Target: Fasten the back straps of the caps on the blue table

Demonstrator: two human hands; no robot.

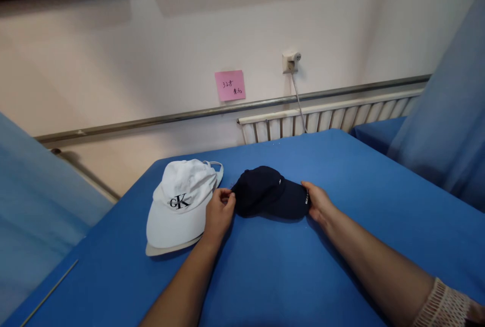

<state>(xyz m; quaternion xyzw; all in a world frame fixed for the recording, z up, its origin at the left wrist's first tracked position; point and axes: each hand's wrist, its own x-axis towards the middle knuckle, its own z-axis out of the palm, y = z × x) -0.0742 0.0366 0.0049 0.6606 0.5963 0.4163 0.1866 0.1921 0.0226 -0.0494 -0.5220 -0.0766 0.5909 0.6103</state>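
A dark navy baseball cap (265,193) is held between my two hands just over the blue table, its brim pointing right. My left hand (220,212) pinches the back edge of the cap at its left end. At the other end, my right hand (317,202) grips the brim's tip, with the thumb side near me and fingers partly hidden behind it. Small white lettering shows along the brim's edge. Just left of my left hand lies a white cap (182,205) with a black "CK"-like logo; a second, beige brim edge peeks out beneath it.
The blue table surface (273,276) spreads around the caps. Behind it are a metal rail (197,114), a white radiator (333,117), a plugged-in cord and a pink note (230,85). Blue curtains hang at both sides. A thin stick (49,294) lies at the lower left.
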